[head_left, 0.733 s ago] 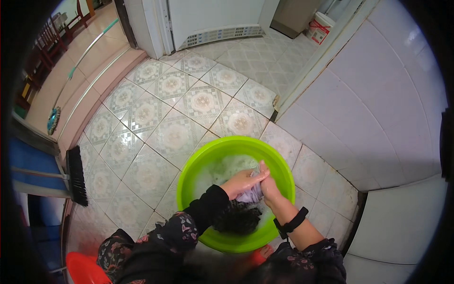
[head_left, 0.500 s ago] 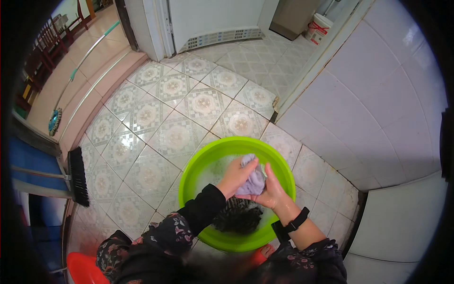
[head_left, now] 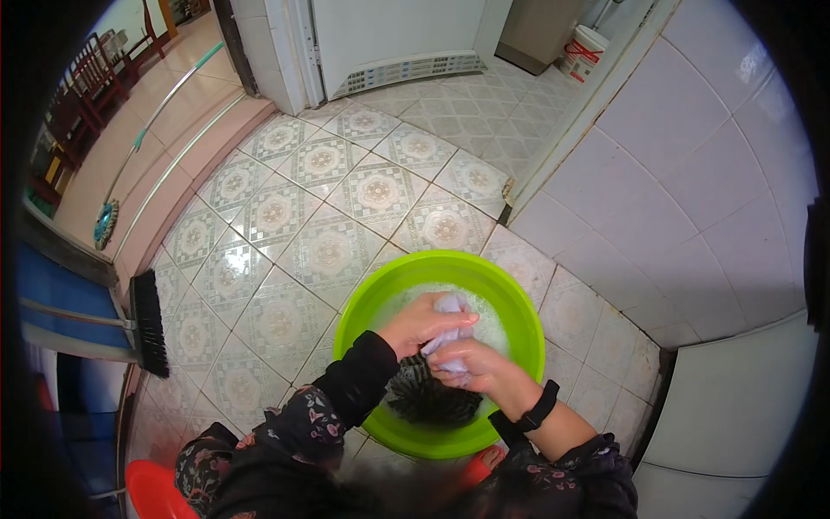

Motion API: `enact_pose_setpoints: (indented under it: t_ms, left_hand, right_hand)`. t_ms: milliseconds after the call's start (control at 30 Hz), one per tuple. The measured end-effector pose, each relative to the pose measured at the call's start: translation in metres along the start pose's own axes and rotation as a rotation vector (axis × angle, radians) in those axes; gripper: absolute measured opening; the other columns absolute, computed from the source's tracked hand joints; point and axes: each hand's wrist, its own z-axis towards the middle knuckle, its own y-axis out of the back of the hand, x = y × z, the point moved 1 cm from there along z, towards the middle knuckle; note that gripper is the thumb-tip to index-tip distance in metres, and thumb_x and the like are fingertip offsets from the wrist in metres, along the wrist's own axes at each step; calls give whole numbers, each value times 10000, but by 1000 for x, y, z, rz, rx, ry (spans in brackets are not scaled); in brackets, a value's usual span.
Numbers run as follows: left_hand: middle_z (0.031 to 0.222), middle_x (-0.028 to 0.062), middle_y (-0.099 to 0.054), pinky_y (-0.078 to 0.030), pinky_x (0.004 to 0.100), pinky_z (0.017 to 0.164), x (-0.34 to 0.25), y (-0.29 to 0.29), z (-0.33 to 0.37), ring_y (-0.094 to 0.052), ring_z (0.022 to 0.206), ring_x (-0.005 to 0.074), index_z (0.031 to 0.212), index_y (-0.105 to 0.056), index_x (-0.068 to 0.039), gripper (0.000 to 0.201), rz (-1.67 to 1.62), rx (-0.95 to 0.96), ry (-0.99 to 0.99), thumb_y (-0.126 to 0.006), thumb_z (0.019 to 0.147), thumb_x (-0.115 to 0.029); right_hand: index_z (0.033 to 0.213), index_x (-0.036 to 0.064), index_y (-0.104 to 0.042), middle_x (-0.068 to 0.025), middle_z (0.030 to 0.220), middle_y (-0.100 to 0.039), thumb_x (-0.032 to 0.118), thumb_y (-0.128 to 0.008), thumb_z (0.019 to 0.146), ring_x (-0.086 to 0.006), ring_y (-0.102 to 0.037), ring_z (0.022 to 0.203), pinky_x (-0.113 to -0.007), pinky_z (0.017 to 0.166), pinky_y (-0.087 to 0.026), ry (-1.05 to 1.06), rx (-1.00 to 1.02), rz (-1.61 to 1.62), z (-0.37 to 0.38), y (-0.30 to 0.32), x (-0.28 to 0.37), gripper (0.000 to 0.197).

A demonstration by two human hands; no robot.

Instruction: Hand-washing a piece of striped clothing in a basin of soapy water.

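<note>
Over a round lime-green basin (head_left: 529,363), both hands grip a wet, pale lilac cloth (head_left: 446,336). My left hand (head_left: 418,323) is closed on the cloth's upper left side, the thumb lying across it. From the lower right, my right hand (head_left: 474,364) wraps its fingers around the cloth's lower part. Cloudy, foamy water (head_left: 493,324) fills the basin. A dark striped garment (head_left: 432,396) lies bunched in it, just below the hands. What sits beneath the suds and inside the folds is hidden.
A red plastic stool or tub (head_left: 156,490) stands at lower left. A black-bristled broom (head_left: 149,324) is at the left, with a mop (head_left: 107,223) on the raised step beyond. A tiled wall (head_left: 640,208) closes off the right, and a white bucket (head_left: 584,52) stands through the doorway.
My right hand has turned from an open palm beside the cloth to fingers curled over it. The cloth is squeezed more tightly between both hands, slightly lower.
</note>
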Motion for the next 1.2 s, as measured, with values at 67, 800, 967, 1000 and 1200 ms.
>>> enact_pose_setpoints:
  t_ms: [67, 800, 967, 1000, 1200]
  left_hand:
    - [826, 47, -562, -437, 260, 638, 5, 0, 1, -530, 720, 117, 962, -556, 3, 314, -2, -140, -3, -679, 721, -157]
    - [772, 123, -603, -458, 311, 598, 15, 58, 12, -580, 642, 212, 863, -605, 10, 364, 689, -560, -140, -679, 672, -291]
    - [785, 162, -601, -453, 377, 685, 51, 71, 7, -574, 712, 320, 848, -621, -8, 522, 1388, -434, -24, -653, 596, -463]
    - [776, 158, -607, -446, 391, 694, 60, 74, 6, -571, 728, 325, 821, -633, -22, 497, 1479, -289, 57, -637, 606, -470]
    - [704, 152, -603, -441, 420, 665, 85, 50, 0, -568, 703, 327, 689, -647, -45, 437, 1510, 198, 276, -611, 626, -476]
  right_hand:
    - [875, 58, -524, -24, 634, -481, 73, -599, 673, -102, -404, 427, -200, 355, -272, 22, -168, -211, 6, -4, -1, 217]
    - [1090, 9, -443, -222, 878, -572, 307, -691, 564, -389, -545, 869, -422, 718, -461, 522, -754, -2165, 21, 47, -64, 654]
    - [806, 21, -611, -211, 819, -592, 130, -564, 554, -358, -564, 811, -409, 731, -455, 163, -878, -1717, 15, 66, -10, 279]
    - [799, 13, -611, -222, 793, -586, 125, -557, 544, -365, -564, 799, -415, 726, -452, 249, -950, -1626, 3, 52, 8, 283]
    - [771, -49, -559, -224, 650, -551, 83, -579, 479, -348, -562, 668, -362, 616, -445, 399, -762, -1168, -24, 7, 51, 321]
